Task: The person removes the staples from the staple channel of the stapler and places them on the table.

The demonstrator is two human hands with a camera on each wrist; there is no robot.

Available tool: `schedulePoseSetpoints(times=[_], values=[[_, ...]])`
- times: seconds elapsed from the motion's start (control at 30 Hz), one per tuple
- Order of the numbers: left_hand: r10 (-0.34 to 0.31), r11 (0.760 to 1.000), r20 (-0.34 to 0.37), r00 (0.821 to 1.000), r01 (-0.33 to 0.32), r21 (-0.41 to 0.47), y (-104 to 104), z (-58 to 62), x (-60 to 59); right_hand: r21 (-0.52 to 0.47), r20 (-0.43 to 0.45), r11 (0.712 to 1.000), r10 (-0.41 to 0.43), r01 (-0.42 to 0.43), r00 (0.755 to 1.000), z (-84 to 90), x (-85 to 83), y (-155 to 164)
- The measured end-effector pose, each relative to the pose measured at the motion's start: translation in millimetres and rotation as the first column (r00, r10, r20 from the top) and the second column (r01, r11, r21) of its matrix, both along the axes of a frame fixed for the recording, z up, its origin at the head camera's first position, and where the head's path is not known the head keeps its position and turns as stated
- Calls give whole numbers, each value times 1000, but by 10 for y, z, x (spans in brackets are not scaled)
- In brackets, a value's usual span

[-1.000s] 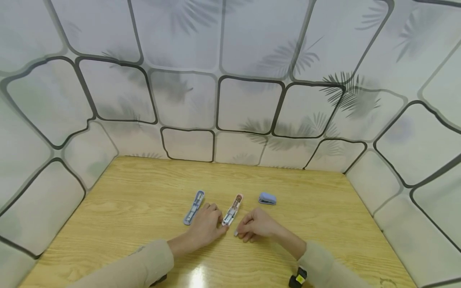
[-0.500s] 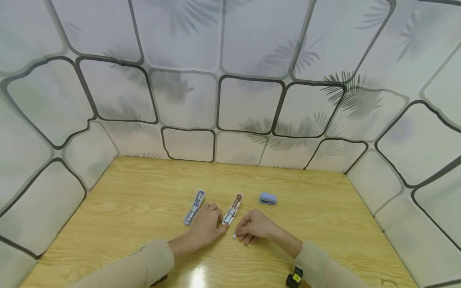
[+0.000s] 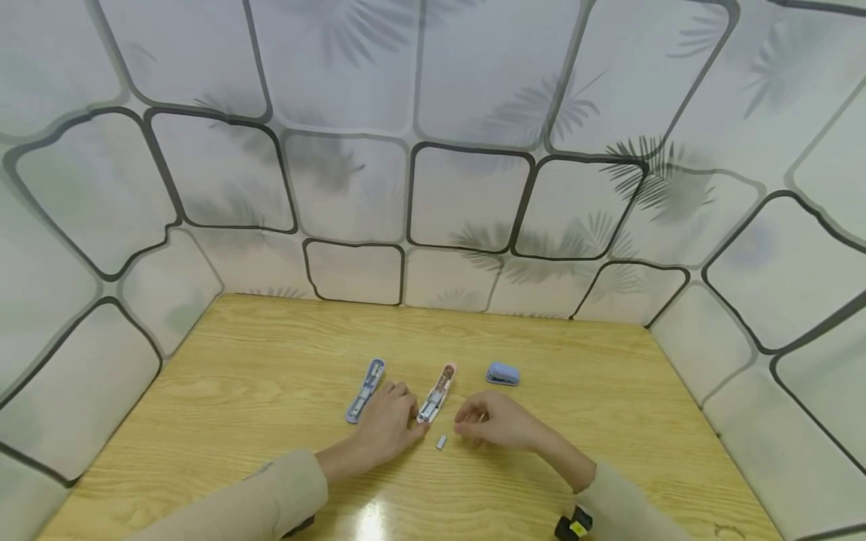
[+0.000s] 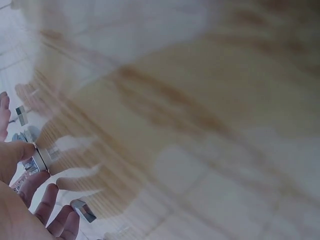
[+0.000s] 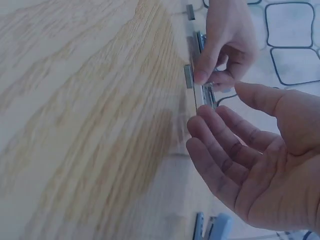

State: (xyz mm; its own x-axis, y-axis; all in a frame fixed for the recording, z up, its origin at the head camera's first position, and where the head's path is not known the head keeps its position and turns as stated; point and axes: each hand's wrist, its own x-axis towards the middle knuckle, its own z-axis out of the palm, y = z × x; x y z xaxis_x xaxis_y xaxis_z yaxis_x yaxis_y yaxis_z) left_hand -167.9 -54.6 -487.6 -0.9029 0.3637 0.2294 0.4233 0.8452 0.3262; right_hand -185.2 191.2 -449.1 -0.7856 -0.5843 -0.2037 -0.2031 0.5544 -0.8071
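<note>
Wood: a pale, grained table point(image 3: 237, 391) carries everything, with patterned panels standing round it.
Pink stapler point(image 3: 436, 394): it lies opened flat near the table's middle; its long axis runs from the near end, by the left hand, away and slightly to the right, pink tip pointing at the far wall.
Left hand point(image 3: 387, 424): the thumb and a fingertip pinch the near metal end of the pink stapler; the left wrist view shows the thumb on that metal end.
Right hand point(image 3: 497, 421): released, fingers loosely spread and holding nothing, hovering just right of the pink stapler.
Staple strip point(image 3: 441, 442): one small grey block lies on the wood just beside the stapler's near end, between the two hands, touched by neither.
Count: three staplers — the pink one, a blue opened stapler point(image 3: 364, 389) parallel to it on the left, and a closed blue stapler point(image 3: 503, 373) farther right; one staple strip; two hands.
Change: half a second ago the right fingertips held the strip low at the table; now it lies free and the hand has drawn back to the right. The left hand's pinch is unchanged.
</note>
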Motion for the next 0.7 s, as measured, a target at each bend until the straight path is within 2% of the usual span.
schedulePoseSetpoints(times=[0.13,0.2,0.27,0.4,0.5,0.6,0.7], values=[[-4,1000,-4,1000,4,-5,-3,12,12,91,-184,996,-8,25,983,32,54,96],[-7,1000,-9,1000,7,-7,-3,19,19,141,-296,988,-12,56,955,33,81,136],[-10,1000,-14,1000,10,-6,-3,22,26,188,-406,977,-15,99,914,26,103,172],[-13,1000,-16,1000,13,-7,-4,27,33,279,-605,933,-12,226,796,-10,124,225],[-16,1000,-8,1000,16,-8,-4,28,31,317,-707,898,10,305,707,-46,91,272],[-21,1000,-1,1000,21,-10,-6,38,31,351,-793,876,91,330,602,-81,23,340],[-23,1000,-2,1000,23,-16,-9,54,35,391,-840,856,184,337,510,-94,-52,403]])
